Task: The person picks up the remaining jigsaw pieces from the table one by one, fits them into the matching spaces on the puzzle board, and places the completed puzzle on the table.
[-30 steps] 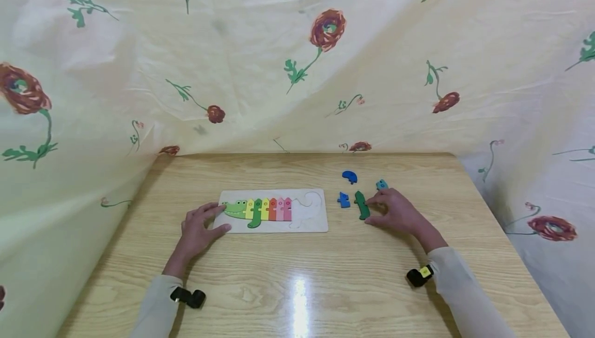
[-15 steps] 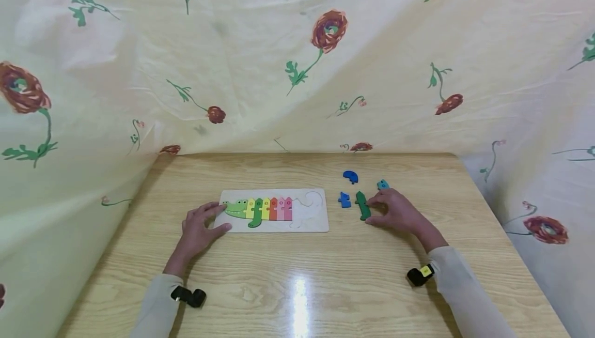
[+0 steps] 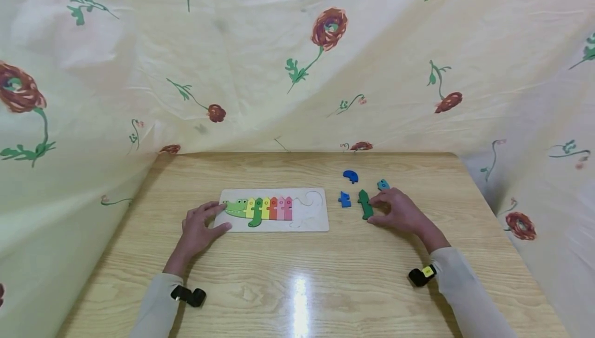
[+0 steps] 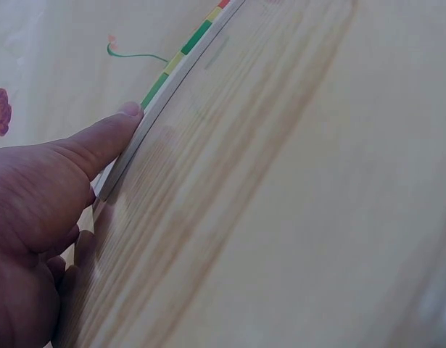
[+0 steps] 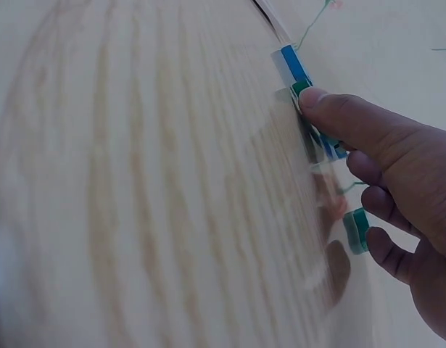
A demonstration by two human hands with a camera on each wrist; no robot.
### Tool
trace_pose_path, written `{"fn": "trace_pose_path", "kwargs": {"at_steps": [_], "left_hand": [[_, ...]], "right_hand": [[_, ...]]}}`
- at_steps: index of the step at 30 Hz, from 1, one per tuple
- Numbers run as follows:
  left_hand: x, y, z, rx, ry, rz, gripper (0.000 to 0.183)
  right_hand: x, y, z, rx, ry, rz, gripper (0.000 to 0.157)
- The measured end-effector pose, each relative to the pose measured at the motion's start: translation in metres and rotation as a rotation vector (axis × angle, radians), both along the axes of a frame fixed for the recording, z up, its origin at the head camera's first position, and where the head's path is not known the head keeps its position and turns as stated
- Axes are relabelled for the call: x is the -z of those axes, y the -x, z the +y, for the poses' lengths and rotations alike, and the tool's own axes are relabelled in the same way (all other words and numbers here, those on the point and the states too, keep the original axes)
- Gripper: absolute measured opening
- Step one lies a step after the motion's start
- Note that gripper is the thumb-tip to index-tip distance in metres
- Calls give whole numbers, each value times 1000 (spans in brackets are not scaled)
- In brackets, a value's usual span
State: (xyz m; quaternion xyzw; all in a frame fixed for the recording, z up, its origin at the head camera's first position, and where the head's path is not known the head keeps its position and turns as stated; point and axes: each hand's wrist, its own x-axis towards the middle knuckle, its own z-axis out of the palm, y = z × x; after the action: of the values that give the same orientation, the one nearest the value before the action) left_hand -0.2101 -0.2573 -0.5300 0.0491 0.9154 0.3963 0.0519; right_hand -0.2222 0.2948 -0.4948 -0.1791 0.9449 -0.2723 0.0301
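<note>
A crocodile puzzle board [image 3: 307, 224] lies on the table, with a green head [image 3: 236, 209] and several coloured segments in place on its left and middle. My left hand [image 3: 200, 229] rests at the board's left end, index fingertip by the head and thumb along the near edge. In the left wrist view the thumb [image 4: 106, 141] is stretched out against the board's side. To the right of the board, my right hand [image 3: 395, 210] pinches a dark green puzzle piece [image 3: 364, 202] between thumb and fingers. The right wrist view shows its green end [image 5: 300, 87] under the thumb.
A small blue piece [image 3: 345, 200] lies between the board and the green one. Behind it is a curved blue piece [image 3: 350, 176]. A light blue piece [image 3: 382, 184] sits just beyond my right hand. Flowered cloth [image 3: 260, 69] hangs behind the wooden table [image 3: 251, 286].
The green piece has shifted slightly to the right with my right hand. My left hand and the board have stayed where they were.
</note>
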Motion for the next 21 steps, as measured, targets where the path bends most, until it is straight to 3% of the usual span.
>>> {"fn": "trace_pose_path", "kwargs": {"at_steps": [13, 21], "left_hand": [[1, -1, -1, 0, -8, 4, 67], [0, -1, 0, -2, -11, -3, 68]], "right_hand": [[-1, 1, 0, 28, 24, 10, 44], [-9, 1, -7, -9, 12, 110, 42]]}}
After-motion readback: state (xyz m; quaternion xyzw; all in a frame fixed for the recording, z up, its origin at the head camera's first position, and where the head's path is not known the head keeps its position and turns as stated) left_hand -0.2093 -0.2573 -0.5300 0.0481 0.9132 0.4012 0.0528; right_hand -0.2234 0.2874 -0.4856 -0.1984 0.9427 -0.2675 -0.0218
